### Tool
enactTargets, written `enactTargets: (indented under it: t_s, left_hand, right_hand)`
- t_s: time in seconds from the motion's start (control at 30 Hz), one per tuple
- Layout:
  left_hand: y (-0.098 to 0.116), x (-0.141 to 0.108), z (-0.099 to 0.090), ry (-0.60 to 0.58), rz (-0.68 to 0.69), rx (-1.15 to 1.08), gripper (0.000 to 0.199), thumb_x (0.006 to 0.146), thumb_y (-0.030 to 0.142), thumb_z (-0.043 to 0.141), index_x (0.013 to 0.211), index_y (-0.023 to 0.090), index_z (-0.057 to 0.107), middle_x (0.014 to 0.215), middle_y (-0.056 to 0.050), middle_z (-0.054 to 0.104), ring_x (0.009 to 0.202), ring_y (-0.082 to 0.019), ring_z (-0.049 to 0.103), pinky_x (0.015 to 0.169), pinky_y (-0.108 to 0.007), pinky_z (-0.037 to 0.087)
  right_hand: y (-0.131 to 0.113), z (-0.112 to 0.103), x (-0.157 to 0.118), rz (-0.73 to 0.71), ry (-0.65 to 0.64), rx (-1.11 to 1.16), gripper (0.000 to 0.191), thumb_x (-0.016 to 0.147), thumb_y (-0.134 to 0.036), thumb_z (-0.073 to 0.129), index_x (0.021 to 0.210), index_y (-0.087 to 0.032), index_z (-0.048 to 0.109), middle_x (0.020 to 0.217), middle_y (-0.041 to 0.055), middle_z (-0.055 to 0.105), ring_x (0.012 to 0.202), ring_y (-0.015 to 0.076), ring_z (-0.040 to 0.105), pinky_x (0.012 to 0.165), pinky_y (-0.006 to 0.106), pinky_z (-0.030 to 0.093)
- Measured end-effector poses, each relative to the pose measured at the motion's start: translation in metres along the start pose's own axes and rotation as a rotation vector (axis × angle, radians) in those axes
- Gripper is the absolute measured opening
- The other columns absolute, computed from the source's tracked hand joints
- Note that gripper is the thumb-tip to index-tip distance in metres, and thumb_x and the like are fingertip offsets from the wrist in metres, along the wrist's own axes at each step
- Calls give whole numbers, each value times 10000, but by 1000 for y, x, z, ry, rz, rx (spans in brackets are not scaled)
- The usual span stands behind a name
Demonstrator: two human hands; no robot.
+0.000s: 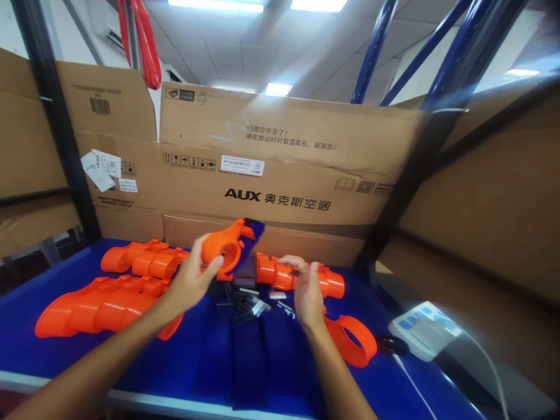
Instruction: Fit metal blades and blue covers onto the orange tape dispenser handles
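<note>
My left hand grips an orange plastic ring part above the table, thumb at its opening. A dark blue strap hangs at the part's right side. My right hand is raised in front of a row of orange parts, its fingers bent toward the thumb; whether something small is between them is too blurred to tell. Between the hands, small metal and black pieces lie in a pile. Dark straps extend from the pile toward the table's front edge.
Nested orange parts lie on the blue table at left, with another row behind. At right are an orange ring, a black oval object and a white device with a cable. Cardboard stands behind.
</note>
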State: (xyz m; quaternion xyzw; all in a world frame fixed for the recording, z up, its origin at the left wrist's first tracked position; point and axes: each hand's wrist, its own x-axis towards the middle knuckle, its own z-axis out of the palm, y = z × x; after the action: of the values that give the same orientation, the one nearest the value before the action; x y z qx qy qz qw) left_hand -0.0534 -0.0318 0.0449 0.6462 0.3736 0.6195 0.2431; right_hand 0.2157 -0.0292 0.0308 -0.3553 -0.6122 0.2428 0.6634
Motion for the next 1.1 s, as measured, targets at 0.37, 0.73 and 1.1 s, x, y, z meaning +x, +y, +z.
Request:
enactTargets:
  t_s: [0.37,0.73,1.1]
  left_hand:
    - [-37,46,-79,-115,-313,1057,743,932,639,359,1479,136,360,1104,-232,718,1088,-428,666,858,-475,477]
    - [-68,32,-66,-323,-330,1089,778,912,635,406,1434,60,423,1195,-286,686,1128,-417,658,895,-463,468]
    - [-2,2,-103,-612,-9,929,812,790,646,628,1499,284,468,1508,-109,517,1395,-388,447,1146,-520,324]
  right_hand:
    - [3,-4,1,4,22,-56,730,1035,-586,122,903,-220,739,1040,75,720,1092,263,611,946,407,429]
    - [0,-5,0,31,10,-64,715,1029,-602,156,884,-226,746,947,67,750,996,264,635,856,400,443]
    - [-1,-4,1,24,16,-74,737,1017,-625,147,857,-227,747,880,74,755,931,266,654,814,399,452]
